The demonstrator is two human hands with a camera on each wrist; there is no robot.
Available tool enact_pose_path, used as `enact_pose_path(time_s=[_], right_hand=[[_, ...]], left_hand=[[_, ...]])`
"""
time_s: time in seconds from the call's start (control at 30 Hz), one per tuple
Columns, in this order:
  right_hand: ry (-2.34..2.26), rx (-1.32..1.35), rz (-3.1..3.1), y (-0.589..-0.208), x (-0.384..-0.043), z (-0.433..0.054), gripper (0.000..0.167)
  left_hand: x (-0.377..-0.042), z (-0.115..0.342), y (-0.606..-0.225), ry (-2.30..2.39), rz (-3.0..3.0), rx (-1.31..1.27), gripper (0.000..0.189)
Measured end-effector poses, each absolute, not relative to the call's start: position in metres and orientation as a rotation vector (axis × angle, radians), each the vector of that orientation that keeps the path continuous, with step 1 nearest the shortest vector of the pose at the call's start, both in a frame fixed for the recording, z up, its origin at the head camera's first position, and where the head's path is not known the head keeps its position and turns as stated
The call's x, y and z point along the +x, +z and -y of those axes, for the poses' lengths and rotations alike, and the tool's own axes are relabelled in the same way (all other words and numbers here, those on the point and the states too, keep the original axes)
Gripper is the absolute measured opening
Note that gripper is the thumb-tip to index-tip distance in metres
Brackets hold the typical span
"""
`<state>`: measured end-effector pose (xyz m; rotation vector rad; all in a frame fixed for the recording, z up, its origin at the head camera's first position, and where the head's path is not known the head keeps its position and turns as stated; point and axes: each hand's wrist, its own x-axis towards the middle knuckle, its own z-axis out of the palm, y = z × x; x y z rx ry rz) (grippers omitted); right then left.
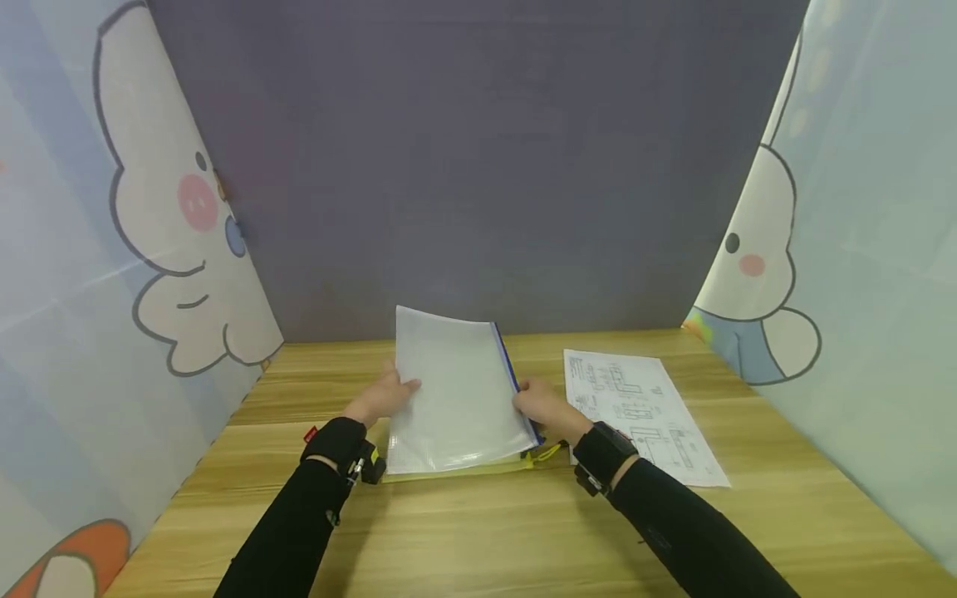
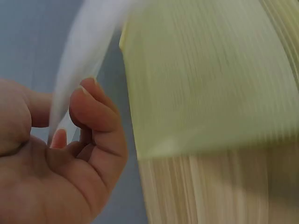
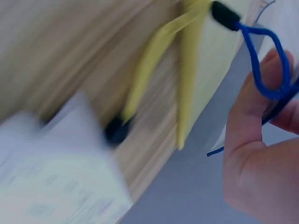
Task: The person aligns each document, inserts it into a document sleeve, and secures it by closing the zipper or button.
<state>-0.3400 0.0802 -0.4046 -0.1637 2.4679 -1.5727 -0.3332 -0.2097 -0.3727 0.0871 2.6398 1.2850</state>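
Translucent blue-edged pouch (image 1: 452, 390) between both hands (image 1: 384, 394) (image 1: 546, 405), pinched at its sides, raised over a yellow pouch (image 2: 210, 88)

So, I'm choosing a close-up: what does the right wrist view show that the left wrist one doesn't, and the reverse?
Only the right wrist view: the right grip, blue cord loop, blue edging, yellow strap and printed sheet.

Only the left: the left grip.

Both: parts of the clear pouch, yellow pouch, wooden tabletop and grey backdrop.
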Motion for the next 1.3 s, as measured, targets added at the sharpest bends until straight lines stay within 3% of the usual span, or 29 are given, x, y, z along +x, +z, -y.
enact_pose_path(time_s=[0.13, 0.27, 0.5, 0.67, 0.93, 1.13, 1.3], right_hand=[[-1.549, -0.164, -2.448, -0.408, -0.334, -0.106, 0.033], [-1.498, -0.156, -2.471, -0.408, -0.326, -0.121, 0.041], [-1.512, -0.172, -2.350, -0.416, -0.313, -0.130, 0.038], [-1.453, -0.202, -2.312, -0.421, -0.305, -0.133, 0.045], [-1.162, -0.473, -2.356, -0.418, -0.299, -0.148, 0.025], [-0.834, -0.710, -2.439, -0.415, -0.297, -0.157, 0.036], [-0.687, -0.815, -2.490, -0.413, -0.291, -0.161, 0.031]], left_hand=[[-0.337, 0.190, -0.384, 1.241, -2.666, 0.089, 0.082], [-0.340, 0.175, -0.396, 1.190, -2.704, 0.082, 0.071], [-0.339, 0.166, -0.411, 1.036, -2.779, 0.069, 0.071], [-0.336, 0.166, -0.414, 0.946, -2.843, 0.061, 0.069], [-0.335, 0.170, -0.417, 0.856, -2.874, -0.019, 0.071], [-0.336, 0.172, -0.418, 0.820, -2.870, -0.053, 0.078], [-0.335, 0.172, -0.419, 0.809, -2.875, -0.017, 0.078]])
